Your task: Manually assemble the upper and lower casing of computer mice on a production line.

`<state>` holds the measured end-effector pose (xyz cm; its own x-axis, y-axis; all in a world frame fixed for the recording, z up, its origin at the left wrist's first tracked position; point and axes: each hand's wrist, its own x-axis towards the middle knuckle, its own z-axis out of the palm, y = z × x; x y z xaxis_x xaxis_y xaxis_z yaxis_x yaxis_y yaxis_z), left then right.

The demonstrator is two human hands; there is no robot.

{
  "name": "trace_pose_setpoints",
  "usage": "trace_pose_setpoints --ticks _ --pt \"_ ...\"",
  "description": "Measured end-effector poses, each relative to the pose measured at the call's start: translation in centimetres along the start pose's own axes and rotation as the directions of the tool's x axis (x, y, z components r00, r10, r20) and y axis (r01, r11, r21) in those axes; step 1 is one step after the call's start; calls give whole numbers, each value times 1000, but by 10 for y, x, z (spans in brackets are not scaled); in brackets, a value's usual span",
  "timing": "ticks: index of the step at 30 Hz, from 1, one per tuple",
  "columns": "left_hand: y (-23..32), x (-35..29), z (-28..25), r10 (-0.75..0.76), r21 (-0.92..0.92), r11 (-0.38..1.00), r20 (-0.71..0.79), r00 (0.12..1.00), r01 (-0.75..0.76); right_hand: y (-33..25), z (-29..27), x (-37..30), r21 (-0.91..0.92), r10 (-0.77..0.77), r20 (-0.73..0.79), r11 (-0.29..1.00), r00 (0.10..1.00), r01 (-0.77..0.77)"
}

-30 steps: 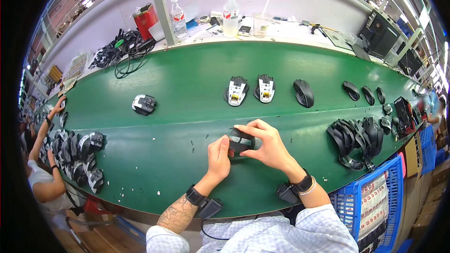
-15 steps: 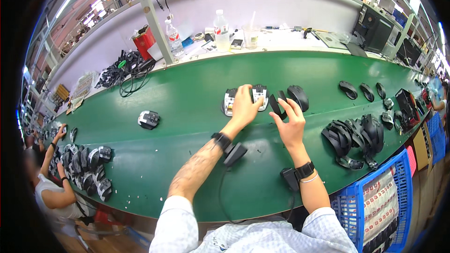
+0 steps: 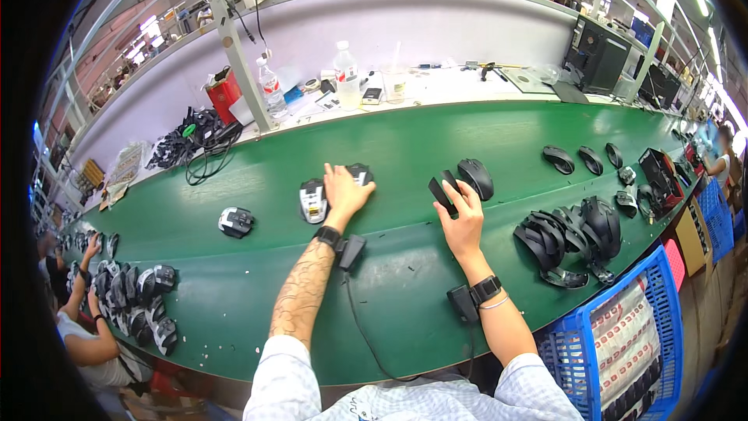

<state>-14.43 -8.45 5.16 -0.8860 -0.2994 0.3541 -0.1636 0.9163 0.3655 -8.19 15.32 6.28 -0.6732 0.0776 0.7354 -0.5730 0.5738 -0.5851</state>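
Note:
My left hand (image 3: 347, 195) lies over a black-and-silver computer mouse body (image 3: 361, 171), its fingers curled onto it and hiding most of it. Just left of that hand stands a second mouse body (image 3: 313, 203), pale inside with a small yellow patch. My right hand (image 3: 465, 222) pinches two thin, dark, curved cover pieces (image 3: 441, 196) held upright between thumb and fingers. Close behind those fingers sits a black mouse (image 3: 476, 179). Farther left, apart from both hands, a silver-and-black mouse body (image 3: 235, 222) rests on the green bench (image 3: 273, 277).
Black mouse shells (image 3: 573, 238) are heaped at the right, with several mice (image 3: 590, 160) behind. More mouse bodies (image 3: 136, 296) lie at the left, near a co-worker (image 3: 89, 335). A blue crate (image 3: 588, 366) stands at the front right. Bottles (image 3: 346, 78) line the back shelf.
My left hand has slid leftward along the bench together with the two mouse bodies, away from my right hand. The right hand still holds the dark pieces. The whole view has shifted slightly.

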Motion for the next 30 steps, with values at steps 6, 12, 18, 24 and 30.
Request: trace_pose_setpoints --ticks 6,12,18,24,30 --pt "-23 -61 -69 66 -288 951 -160 985 -111 -23 0 -3 38 -226 25 974 974 225" --pt "-24 -121 -99 -169 -834 -215 545 821 509 -57 7 -23 238 -144 212 967 967 91" --pt "-24 -154 -91 -15 -703 -479 606 795 526 -74 14 -36 344 -1 315 932 949 -113" --pt "-16 -166 -87 -57 -797 -373 531 845 475 -106 6 -43 395 -6 434 900 901 -184" --pt "-1 -177 -86 -133 -842 -306 499 856 444 -110 9 -54 303 -65 402 951 913 -66"
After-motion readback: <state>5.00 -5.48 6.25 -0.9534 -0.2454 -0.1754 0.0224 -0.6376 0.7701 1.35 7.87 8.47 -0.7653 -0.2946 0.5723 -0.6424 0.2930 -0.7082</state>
